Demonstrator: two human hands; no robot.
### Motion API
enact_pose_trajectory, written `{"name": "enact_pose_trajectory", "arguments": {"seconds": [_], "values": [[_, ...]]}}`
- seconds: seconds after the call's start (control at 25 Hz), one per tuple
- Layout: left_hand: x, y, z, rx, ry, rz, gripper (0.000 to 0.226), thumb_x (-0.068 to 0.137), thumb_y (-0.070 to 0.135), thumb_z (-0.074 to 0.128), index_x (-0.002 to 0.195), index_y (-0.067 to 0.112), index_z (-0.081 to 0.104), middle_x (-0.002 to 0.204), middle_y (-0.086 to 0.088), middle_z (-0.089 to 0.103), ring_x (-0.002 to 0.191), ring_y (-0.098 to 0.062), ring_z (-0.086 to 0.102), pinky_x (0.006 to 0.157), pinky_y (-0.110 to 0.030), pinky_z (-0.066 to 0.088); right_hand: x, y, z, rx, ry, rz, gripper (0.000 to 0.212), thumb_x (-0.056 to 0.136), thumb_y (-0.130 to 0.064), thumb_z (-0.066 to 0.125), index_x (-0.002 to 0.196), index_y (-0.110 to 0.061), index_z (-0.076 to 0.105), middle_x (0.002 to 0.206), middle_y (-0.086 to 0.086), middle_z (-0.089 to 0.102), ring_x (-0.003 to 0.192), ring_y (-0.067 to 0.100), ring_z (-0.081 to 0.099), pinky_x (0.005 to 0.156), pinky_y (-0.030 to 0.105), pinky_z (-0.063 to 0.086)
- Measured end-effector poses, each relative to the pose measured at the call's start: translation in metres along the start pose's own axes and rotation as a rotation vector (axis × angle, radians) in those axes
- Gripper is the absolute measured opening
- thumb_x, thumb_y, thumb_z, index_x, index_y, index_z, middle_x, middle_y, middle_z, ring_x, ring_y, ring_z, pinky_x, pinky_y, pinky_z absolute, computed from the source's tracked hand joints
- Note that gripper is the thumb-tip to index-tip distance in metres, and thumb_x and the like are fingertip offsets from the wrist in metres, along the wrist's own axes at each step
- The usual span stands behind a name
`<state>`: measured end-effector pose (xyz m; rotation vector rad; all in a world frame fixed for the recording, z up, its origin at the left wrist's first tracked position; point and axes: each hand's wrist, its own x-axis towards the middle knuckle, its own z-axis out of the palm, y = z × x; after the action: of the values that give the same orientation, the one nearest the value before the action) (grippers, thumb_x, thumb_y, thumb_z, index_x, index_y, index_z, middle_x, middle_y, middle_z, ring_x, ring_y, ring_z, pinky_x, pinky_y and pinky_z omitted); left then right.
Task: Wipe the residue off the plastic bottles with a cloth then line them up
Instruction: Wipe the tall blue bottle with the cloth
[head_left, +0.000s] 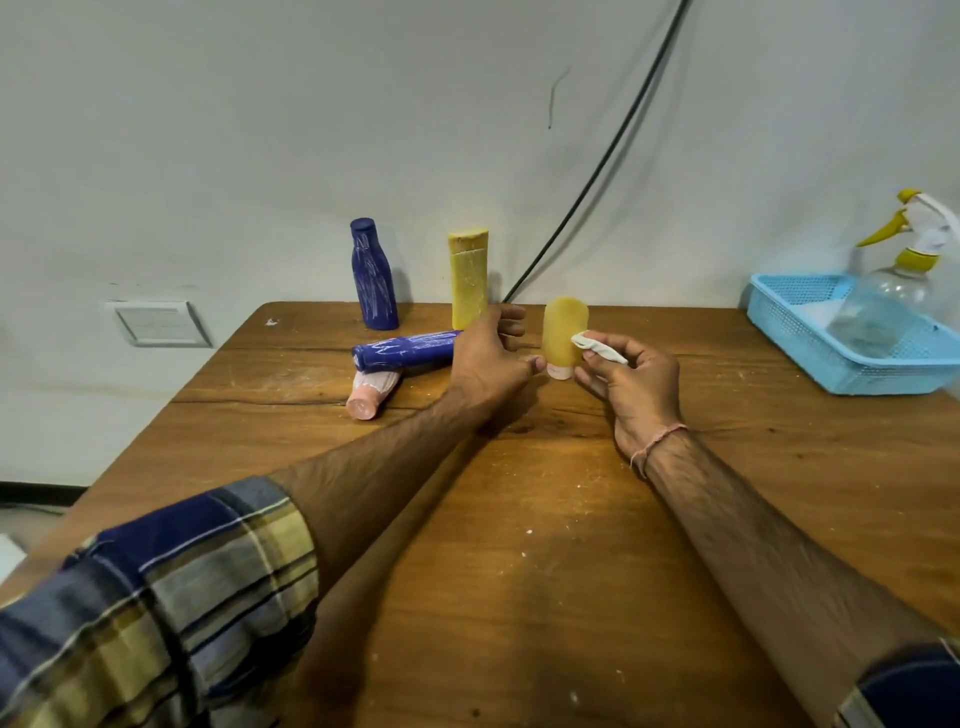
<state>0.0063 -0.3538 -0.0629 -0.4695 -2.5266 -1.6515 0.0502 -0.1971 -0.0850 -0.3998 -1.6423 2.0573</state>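
A short yellow bottle (563, 332) stands cap-down on the wooden table (519, 519), between my two hands. My right hand (631, 379) pinches a small white cloth (597, 349) right beside that bottle. My left hand (488, 358) hovers open just left of it, fingers spread, holding nothing. Behind stand a blue bottle (373, 275) with white streaks and a tall yellow bottle (468, 278). A second streaked blue bottle (405, 349) lies on its side, and a pink bottle (370, 393) lies in front of it.
A light blue plastic basket (789, 322) sits at the table's right edge with a clear spray bottle (883, 306) with a yellow trigger in it. A black cable (597, 176) runs down the wall behind. White crumbs dot the tabletop.
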Motion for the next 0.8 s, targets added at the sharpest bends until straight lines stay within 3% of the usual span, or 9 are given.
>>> {"name": "enact_pose_trajectory", "arguments": {"seconds": [0.12, 0.24, 0.32, 0.52, 0.6, 0.72, 0.8], "values": [[-0.015, -0.018, -0.059, 0.265, 0.148, 0.144, 0.041, 0.082, 0.018, 0.081, 0.117, 0.019, 0.059, 0.11, 0.004, 0.061, 0.103, -0.013, 0.058, 0.088, -0.028, 0.051, -0.009, 0.001, -0.006, -0.001, 0.002, 0.0, 0.023, 0.089, 0.007, 0.068, 0.092, -0.016, 0.074, 0.101, -0.001, 0.074, 0.096, 0.014, 0.072, 0.082, 0.031, 0.063], [-0.019, -0.043, -0.108, 0.492, 0.189, 0.034, 0.047, 0.082, 0.031, 0.079, 0.122, 0.024, 0.057, 0.125, 0.001, 0.059, 0.118, -0.017, 0.049, 0.098, -0.036, 0.04, -0.012, 0.003, -0.003, -0.047, 0.022, -0.034, 0.022, 0.089, 0.005, 0.07, 0.094, -0.017, 0.075, 0.104, 0.004, 0.074, 0.095, 0.015, 0.071, 0.083, 0.032, 0.062], [-0.014, -0.048, -0.12, 0.518, 0.166, -0.015, 0.052, 0.08, 0.036, 0.08, 0.125, 0.025, 0.057, 0.132, -0.001, 0.059, 0.122, -0.019, 0.049, 0.1, -0.039, 0.04, -0.013, 0.004, 0.004, -0.078, 0.045, -0.054, 0.022, 0.088, 0.003, 0.072, 0.096, -0.017, 0.075, 0.102, 0.003, 0.074, 0.094, 0.015, 0.071, 0.081, 0.03, 0.061], [0.005, -0.04, -0.123, 0.481, 0.028, -0.221, 0.066, 0.077, 0.025, 0.085, 0.135, 0.018, 0.054, 0.136, -0.009, 0.06, 0.117, -0.026, 0.061, 0.095, -0.043, 0.056, -0.012, 0.011, 0.01, -0.133, 0.093, -0.056, 0.023, 0.087, 0.001, 0.074, 0.097, -0.019, 0.077, 0.095, -0.004, 0.074, 0.095, 0.018, 0.071, 0.083, 0.035, 0.061], [0.006, -0.045, -0.122, 0.501, -0.004, -0.277, 0.068, 0.075, 0.029, 0.087, 0.135, 0.019, 0.054, 0.137, -0.01, 0.06, 0.119, -0.027, 0.059, 0.099, -0.047, 0.054, -0.012, 0.011, 0.01, -0.135, 0.104, -0.052, 0.022, 0.087, 0.0, 0.074, 0.099, -0.018, 0.077, 0.096, -0.004, 0.074, 0.096, 0.017, 0.071, 0.079, 0.032, 0.061], [0.005, -0.039, -0.102, 0.653, 0.006, -0.129, 0.074, 0.078, 0.043, 0.081, 0.142, 0.024, 0.047, 0.143, -0.007, 0.055, 0.134, -0.027, 0.046, 0.117, -0.052, 0.029, -0.01, 0.011, 0.01, -0.142, 0.119, -0.051, 0.021, 0.087, -0.002, 0.075, 0.104, -0.014, 0.077, 0.1, -0.004, 0.073, 0.099, 0.016, 0.071, 0.075, 0.028, 0.06], [0.003, -0.016, -0.074, 0.542, -0.024, 0.034, 0.066, 0.085, 0.039, 0.077, 0.142, 0.024, 0.047, 0.145, -0.004, 0.055, 0.136, -0.023, 0.047, 0.118, -0.049, 0.028, -0.009, 0.013, 0.01, -0.16, 0.131, -0.056, 0.021, 0.086, -0.003, 0.076, 0.102, -0.017, 0.078, 0.102, -0.003, 0.075, 0.099, 0.016, 0.071, 0.078, 0.031, 0.061]]}}
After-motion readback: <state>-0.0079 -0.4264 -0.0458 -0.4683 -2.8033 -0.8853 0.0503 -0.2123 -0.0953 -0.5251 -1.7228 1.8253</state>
